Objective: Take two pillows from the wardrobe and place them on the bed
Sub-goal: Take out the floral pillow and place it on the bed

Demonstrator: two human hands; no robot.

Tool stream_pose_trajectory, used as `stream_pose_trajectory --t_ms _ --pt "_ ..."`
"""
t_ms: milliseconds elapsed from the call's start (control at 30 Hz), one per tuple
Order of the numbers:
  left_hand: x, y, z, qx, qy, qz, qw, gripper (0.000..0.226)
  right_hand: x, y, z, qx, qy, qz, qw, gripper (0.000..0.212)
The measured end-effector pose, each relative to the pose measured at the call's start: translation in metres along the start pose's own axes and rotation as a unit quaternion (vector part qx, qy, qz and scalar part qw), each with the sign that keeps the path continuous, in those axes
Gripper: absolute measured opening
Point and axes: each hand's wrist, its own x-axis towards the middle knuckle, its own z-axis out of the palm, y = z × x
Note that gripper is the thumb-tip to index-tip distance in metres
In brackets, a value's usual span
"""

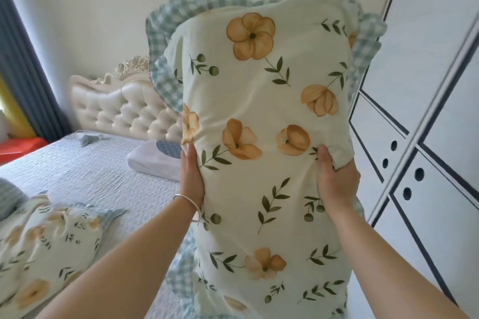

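A floral pillow [261, 122] is held upright in front of the camera, between 2 hands set well apart. The left hand [191, 176] is pressed flat against the pillow's left edge, fingers pointing up, and a silver bangle [187, 201] is worn on that wrist. The right hand [335, 176] is clamped on the pillow's right side, with a fold of the cream fabric bunched under its fingers [325, 160]. The pillow rises well above both hands and hangs below them, so it is gripped near its middle. A green checked frill [166, 33] is seen along its top and left edges.

A second pillow [49, 238] of the same print lies on the bed [85, 171] at lower left, well apart from the hands. A white contoured pillow [153, 160] rests near the tufted headboard [121, 109], partly hidden behind the held pillow. The wardrobe [425, 101], white with dark trim lines, stands just to the right of the held pillow. Dark blue curtains [28, 77] hang at far left.
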Motion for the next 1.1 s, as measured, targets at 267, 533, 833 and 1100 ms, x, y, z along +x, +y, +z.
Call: stream_pose_trajectory --t_ms 267,533,833,1100 --pt "0.112 -0.068 0.042 0.055 0.096 -0.006 0.994 0.088 0.141 0.082 0.101 -0.023 -0.09 0.004 0.996 0.054" --pt "0.25 -0.125 0.102 0.08 0.195 -0.037 0.977 0.099 0.3 0.141 0.204 -0.04 -0.182 0.009 0.982 0.072" --pt "0.385 -0.198 0.093 0.092 0.247 -0.087 0.961 0.101 0.398 0.213 0.34 -0.071 -0.266 0.054 0.96 0.052" --pt "0.498 -0.246 0.049 0.097 0.296 -0.139 0.94 0.095 0.457 0.247 0.471 -0.083 -0.331 0.063 0.938 0.054"
